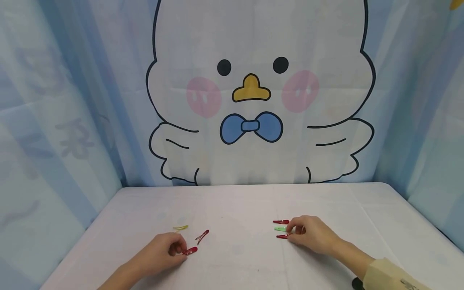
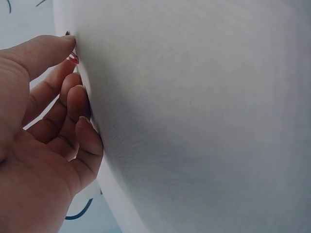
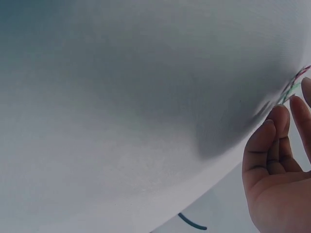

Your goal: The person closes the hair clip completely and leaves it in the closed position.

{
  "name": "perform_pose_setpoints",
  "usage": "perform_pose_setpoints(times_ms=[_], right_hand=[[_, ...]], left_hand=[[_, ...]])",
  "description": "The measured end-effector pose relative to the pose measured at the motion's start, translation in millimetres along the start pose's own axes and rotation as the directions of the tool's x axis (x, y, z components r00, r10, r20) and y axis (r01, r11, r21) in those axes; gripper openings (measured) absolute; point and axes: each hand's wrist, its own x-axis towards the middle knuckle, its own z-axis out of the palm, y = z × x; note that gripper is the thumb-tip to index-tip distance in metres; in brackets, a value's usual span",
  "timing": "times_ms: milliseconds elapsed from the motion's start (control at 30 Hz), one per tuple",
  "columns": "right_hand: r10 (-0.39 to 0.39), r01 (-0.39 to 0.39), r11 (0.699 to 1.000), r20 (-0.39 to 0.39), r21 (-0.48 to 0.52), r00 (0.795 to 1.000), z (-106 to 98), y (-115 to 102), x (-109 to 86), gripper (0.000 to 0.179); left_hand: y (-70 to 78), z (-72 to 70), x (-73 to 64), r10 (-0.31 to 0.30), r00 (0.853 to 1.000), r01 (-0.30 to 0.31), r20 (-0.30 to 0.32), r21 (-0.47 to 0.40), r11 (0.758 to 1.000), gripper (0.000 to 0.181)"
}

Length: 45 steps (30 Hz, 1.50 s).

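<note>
My left hand (image 1: pixel 159 250) pinches a red hair clip (image 1: pixel 191 251) at the table's near left; its red end (image 2: pixel 74 59) shows by the thumb in the left wrist view. Just beyond lie an open red hair clip (image 1: pixel 202 237) and a yellow hair clip (image 1: pixel 181 227). On the right, three hair clips lie in a column: a far red hair clip (image 1: pixel 280 222), a green hair clip (image 1: pixel 280 229) and a near red hair clip (image 1: pixel 282 237). The right hand (image 1: pixel 317 234) has its thumb and forefinger on the near red clip's right end, partly hiding it.
A white cloth covers the table (image 1: pixel 235 217). Behind it hangs a curtain (image 1: pixel 250 161) with a cartoon bird, and more curtain closes off both sides. A small black object (image 1: pixel 357 283) shows beside the right sleeve (image 1: pixel 388 276).
</note>
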Motion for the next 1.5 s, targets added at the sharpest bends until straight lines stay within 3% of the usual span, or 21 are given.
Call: perform_pose_setpoints(times_ms=[233,367,800,1000,1200,1500], right_hand=[[0.072,-0.072,0.997,-0.059,-0.004,0.996,-4.2,-5.8,3.5,0.011],[0.073,-0.073,0.997,-0.073,0.004,0.995,-8.2,-9.6,4.6,0.013],[-0.027,0.033,0.998,-0.116,0.051,0.993,-16.1,-22.7,2.8,0.013],[-0.036,0.044,0.996,-0.097,0.082,0.995,-14.2,-29.3,1.8,0.013],[-0.087,0.100,0.988,-0.109,0.117,0.990,-9.7,-39.0,1.5,0.014],[-0.151,0.167,0.977,-0.120,0.135,0.981,-1.9,-53.5,-0.1,0.017]], left_hand=[[-1.2,-0.1,-0.1,0.022,1.000,-0.022,0.005,0.008,1.000,0.014],[-1.6,-0.4,-0.4,0.031,0.999,-0.031,0.011,0.013,0.999,0.013],[6.8,-0.5,-3.1,0.050,0.999,-0.050,0.003,-0.008,0.999,0.013],[14.0,2.1,-1.7,0.032,0.999,-0.032,-0.001,-0.038,0.999,0.012],[22.3,3.3,-0.3,0.126,0.992,-0.126,-0.016,-0.010,0.992,0.010],[37.5,7.5,1.7,0.267,0.962,-0.268,-0.048,-0.021,0.963,0.011]])
